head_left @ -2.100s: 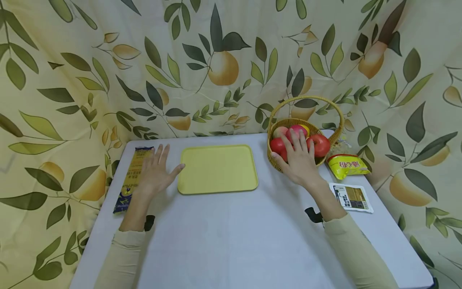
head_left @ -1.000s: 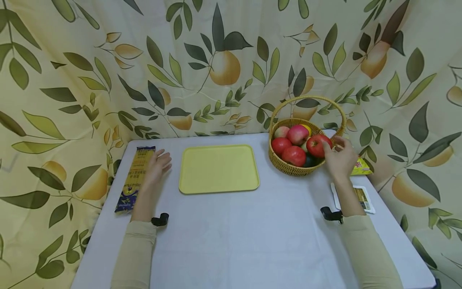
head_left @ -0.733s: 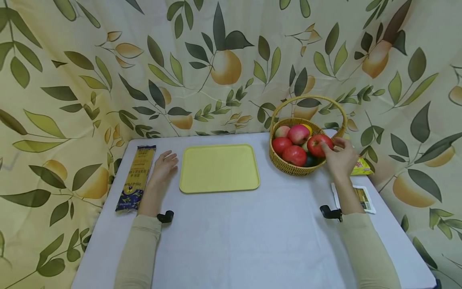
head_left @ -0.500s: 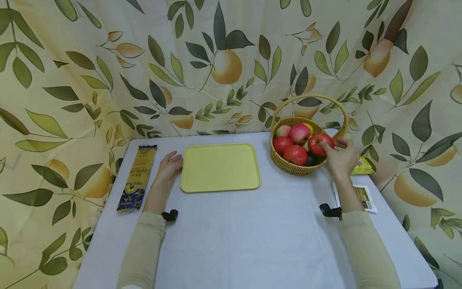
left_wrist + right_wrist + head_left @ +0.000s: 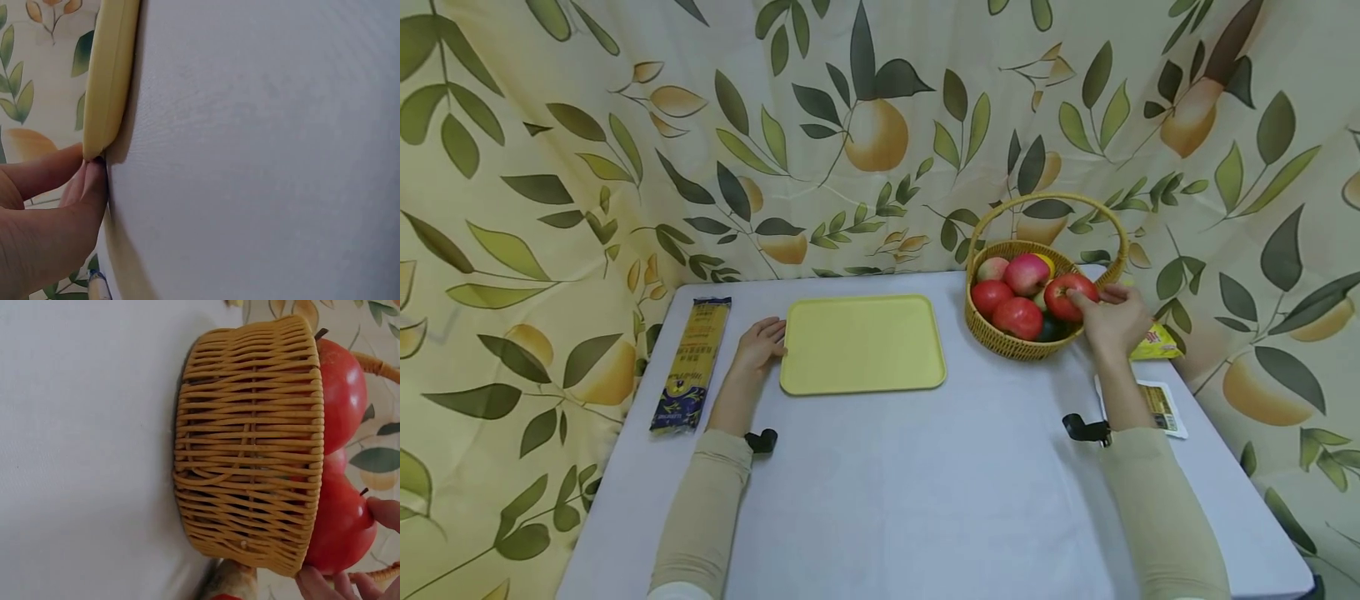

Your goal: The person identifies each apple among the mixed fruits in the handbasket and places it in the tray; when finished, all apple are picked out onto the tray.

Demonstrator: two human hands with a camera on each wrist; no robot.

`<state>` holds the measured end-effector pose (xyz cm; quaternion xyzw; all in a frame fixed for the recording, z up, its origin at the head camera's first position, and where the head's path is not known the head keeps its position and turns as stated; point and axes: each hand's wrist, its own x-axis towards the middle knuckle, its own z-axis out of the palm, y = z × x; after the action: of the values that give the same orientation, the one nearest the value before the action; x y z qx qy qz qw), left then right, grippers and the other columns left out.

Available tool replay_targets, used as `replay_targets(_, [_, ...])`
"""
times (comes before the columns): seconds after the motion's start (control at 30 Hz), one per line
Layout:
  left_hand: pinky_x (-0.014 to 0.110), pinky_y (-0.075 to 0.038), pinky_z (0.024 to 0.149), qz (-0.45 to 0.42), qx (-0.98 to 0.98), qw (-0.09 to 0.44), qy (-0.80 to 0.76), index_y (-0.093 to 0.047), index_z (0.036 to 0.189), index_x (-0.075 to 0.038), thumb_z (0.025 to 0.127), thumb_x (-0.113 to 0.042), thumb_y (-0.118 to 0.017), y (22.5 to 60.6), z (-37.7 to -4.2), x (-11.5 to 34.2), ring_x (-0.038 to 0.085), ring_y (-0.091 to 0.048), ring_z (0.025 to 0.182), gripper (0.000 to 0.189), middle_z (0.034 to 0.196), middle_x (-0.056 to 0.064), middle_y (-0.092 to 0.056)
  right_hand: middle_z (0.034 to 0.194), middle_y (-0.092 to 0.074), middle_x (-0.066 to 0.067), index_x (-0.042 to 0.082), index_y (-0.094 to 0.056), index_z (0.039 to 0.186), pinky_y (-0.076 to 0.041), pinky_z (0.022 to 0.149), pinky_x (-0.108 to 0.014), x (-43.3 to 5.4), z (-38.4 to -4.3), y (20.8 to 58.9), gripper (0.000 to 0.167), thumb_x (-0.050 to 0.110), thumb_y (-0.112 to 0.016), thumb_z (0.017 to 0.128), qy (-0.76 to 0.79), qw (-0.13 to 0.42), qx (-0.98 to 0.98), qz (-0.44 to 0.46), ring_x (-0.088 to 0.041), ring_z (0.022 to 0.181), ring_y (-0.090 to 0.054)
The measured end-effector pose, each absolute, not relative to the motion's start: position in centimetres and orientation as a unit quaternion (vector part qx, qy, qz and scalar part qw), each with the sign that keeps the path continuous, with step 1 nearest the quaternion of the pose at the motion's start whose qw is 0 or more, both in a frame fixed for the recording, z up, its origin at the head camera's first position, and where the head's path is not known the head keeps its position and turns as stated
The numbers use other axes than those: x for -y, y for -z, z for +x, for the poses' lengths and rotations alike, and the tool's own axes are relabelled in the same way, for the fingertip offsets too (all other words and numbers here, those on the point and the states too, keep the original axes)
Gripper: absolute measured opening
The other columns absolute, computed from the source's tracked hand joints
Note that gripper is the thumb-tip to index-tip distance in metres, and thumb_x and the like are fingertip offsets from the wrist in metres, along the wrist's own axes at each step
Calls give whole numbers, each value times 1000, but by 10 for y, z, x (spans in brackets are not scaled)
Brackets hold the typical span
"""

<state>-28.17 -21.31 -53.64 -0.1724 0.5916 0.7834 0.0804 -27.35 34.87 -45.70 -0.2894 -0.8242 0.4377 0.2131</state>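
At the far right, my right hand (image 5: 1116, 321) reaches to a wicker basket (image 5: 1011, 348) of fruit. Its thumb presses on a red apple (image 5: 1070, 297) near the stem, and its fingers curl at the apple's right side, right at the basket rim. The right wrist view shows this apple (image 5: 340, 531) between thumb and fingers, still in the basket. My left hand (image 5: 758, 346) pinches the left edge of a flat yellow tray (image 5: 862, 344). In the left wrist view the thumb lies on top of the tray corner (image 5: 103, 134), with the fingers underneath.
A long blue and gold packet (image 5: 691, 367) lies left of the left hand. Beyond the right hand are a yellow bag (image 5: 1156, 343) and a white flat packet (image 5: 1161, 408), both partly hidden. Other red fruit (image 5: 1017, 318) fills the basket. A patterned curtain (image 5: 872, 208) stands behind the table.
My left hand moved from over the long packet rightward to the tray's edge and took hold of it. My right hand went from above the fruit to the basket's right side, then stayed there.
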Motion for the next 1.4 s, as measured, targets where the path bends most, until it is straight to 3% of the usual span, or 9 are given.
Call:
replay_targets(0.17, [33,-39,120,-182,-579,87,-790,-25,162,1,81,38,-44,538,-282,214,29,-35,153,91,166,20,-33,120,-75,-5,15,-63,136,-40,110,-32,-349,-275,457,75,53,-89,77,-463,215,802,-310,-11,115,-62])
replay_targets(0.33, [33,-41,119,-182,-570,90,-796,-24,163,1,80,39,-41,537,-282,215,29,-35,153,93,166,20,-33,91,-69,15,19,-65,129,-53,75,-15,-351,-275,454,69,47,-94,73,-528,200,760,-321,6,77,-63])
replay_targets(0.43, [34,-41,119,-182,-566,91,-799,-23,162,2,79,39,-40,535,-282,215,30,-35,153,93,166,21,-33,84,-65,14,18,-64,125,-55,55,-16,-351,-273,450,67,40,-97,71,-594,176,716,-322,2,62,-64])
replay_targets(0.5, [35,-40,119,-182,-561,92,-802,-23,162,2,79,40,-40,534,-282,215,30,-35,153,93,166,21,-33,81,-66,11,17,-63,122,-57,50,-20,-351,-271,447,66,34,-99,69,-636,162,682,-322,-4,55,-67])
replay_targets(0.6, [36,-39,121,-181,-558,95,-805,-22,163,2,80,40,-39,533,-281,215,30,-34,153,93,167,21,-32,80,-68,6,16,-62,121,-61,53,-25,-350,-268,440,67,30,-100,68,-674,142,650,-321,-9,55,-70])
replay_targets(0.83, [36,-39,121,-179,-565,93,-800,-21,163,3,81,39,-40,536,-282,217,30,-35,153,92,167,22,-32,111,-64,-2,20,-67,124,-64,71,-29,-344,-267,425,64,33,-98,70,-701,101,638,-301,-12,70,-76])
replay_targets(1.13, [34,-42,118,-189,-558,103,-801,-26,165,-5,83,38,-43,529,-281,218,29,-37,152,94,166,20,-35,122,-59,-2,11,-61,141,-64,73,-32,-332,-264,411,75,29,-95,76,-727,76,629,-266,-15,73,-78])
replay_targets(1.4, [34,-38,121,-178,-548,105,-811,-28,163,1,82,39,-40,531,-280,218,30,-34,153,90,167,22,-32,122,-60,-1,13,-65,132,-64,75,-31,-322,-261,400,63,27,-95,77,-744,56,621,-241,-16,75,-78])
